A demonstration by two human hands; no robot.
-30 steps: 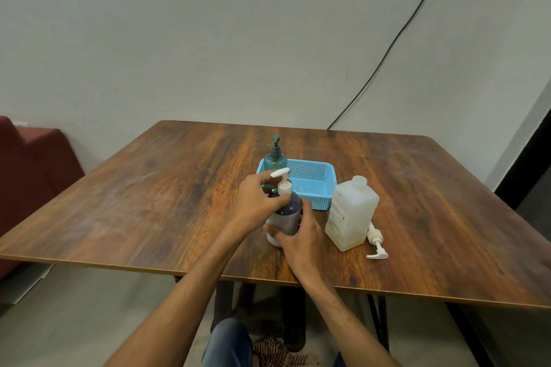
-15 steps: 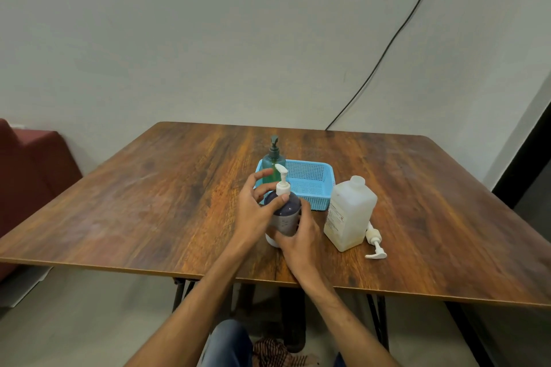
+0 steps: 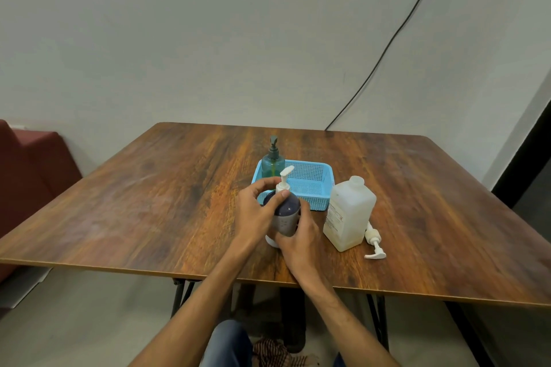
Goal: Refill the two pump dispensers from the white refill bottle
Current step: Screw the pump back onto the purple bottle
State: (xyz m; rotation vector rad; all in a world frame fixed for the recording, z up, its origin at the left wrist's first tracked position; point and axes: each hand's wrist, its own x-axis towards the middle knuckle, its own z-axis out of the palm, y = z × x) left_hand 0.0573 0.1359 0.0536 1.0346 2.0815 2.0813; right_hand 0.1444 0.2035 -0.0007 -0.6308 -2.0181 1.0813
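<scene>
A round pump dispenser with a dark purple-grey body and a white pump head (image 3: 286,209) is held upright near the front middle of a brown wood-grain table (image 3: 149,202). It is gripped by both hands. The left hand (image 3: 253,214) is curled round the top of it, with thumb and forefinger pinching the white collar at the foot of the pump. The right hand (image 3: 301,237) is wrapped round the lower part of the body from the near side, thumb up along the right flank. The white nozzle is pointed up and to the right.

Just behind this dispenser a light blue perforated plastic basket (image 3: 320,202) is set on the table. In its left rear corner a clear green pump dispenser with a dark pump head (image 3: 272,164) is stood upright.

To the right of the hands, apart from them, the white translucent square-shouldered refill bottle (image 3: 348,214) is stood upright, with a label on its left face. Whether its neck is capped cannot be told. A loose white pump head with its tube (image 3: 374,243) is laid flat on the table just beside the bottle's right side.

A black cable (image 3: 387,48) is run diagonally across the pale wall, and a dark red seat (image 3: 32,164) is seen at the left edge.
</scene>
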